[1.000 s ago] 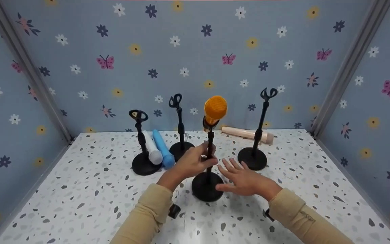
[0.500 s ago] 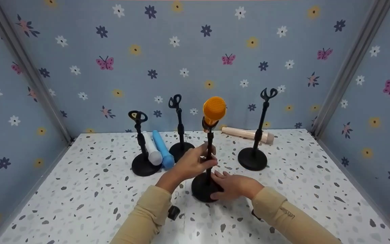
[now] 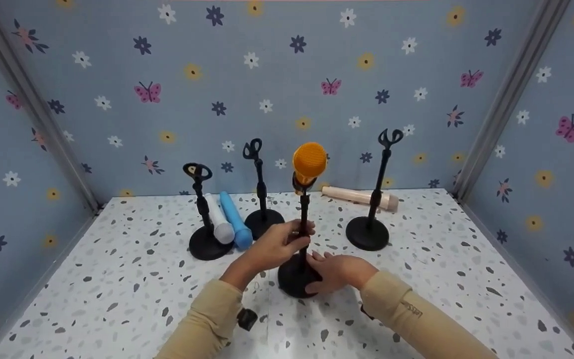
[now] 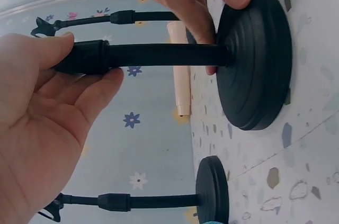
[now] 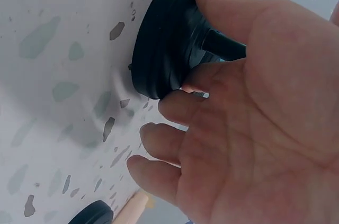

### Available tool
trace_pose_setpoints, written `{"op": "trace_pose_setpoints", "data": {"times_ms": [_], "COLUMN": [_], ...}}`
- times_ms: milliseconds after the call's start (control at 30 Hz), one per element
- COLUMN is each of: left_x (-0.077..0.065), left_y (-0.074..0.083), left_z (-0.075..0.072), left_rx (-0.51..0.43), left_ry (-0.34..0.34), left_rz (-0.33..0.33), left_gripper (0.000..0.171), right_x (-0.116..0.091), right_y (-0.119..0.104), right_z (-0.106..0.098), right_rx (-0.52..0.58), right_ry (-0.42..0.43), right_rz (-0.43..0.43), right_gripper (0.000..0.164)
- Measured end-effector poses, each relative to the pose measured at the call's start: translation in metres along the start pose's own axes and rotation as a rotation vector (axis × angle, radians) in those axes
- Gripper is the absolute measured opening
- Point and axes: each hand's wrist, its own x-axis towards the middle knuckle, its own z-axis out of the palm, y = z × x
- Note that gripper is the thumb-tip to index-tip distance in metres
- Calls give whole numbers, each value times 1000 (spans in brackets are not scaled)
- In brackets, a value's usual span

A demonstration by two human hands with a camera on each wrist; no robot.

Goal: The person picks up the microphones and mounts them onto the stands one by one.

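Two hands steady the stand (image 3: pixel 305 203) on the desk (image 3: pixel 117 279), the orange mic (image 3: pixel 310 160) at its top.
The left hand (image 3: pixel 278 244) pinches the pole (image 4: pixel 164 54); the right hand (image 3: pixel 338 273) grips the base (image 3: pixel 292 280), thumb and fingers at its near-right side. With the mic probably making the stand top-heavy, any adjustment seems best made from the base, the left hold light and the pole upright, well away from the blue mic (image 3: pixel 235 221) to the stand's left.
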Motion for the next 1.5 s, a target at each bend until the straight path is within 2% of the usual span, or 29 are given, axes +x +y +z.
{"op": "trace_pose_setpoints", "data": {"times_ms": [200,367,600,867,1233,1333,1500], "left_x": [-1,0,2,2,-1,-1,1], "left_y": [-10,-14,-11,-12,-9,-8,-8], "left_z": [3,2,2,2,4,6,12], "left_rx": [-33,-52,-41,-12,-23,23,188], "left_ry": [59,81,78,85,114,147,247], "left_rz": [74,115,102,102,98,113,162], "left_gripper": [26,25,27,26,26,24,18], "right_x": [1,1,-1,-1,0,0,0], "right_y": [-4,-7,-7,-9,-12,-12,-12], "right_z": [2,2,-2,-2,1,1,-1], "right_rx": [-24,-28,-30,-28,-48,-48,-61], "right_ry": [2,20,-13,-5,-5,-6,-7], "right_rz": [14,14,43,46,67,72,73], "right_gripper": [85,84,85,85,85,85,86]}}
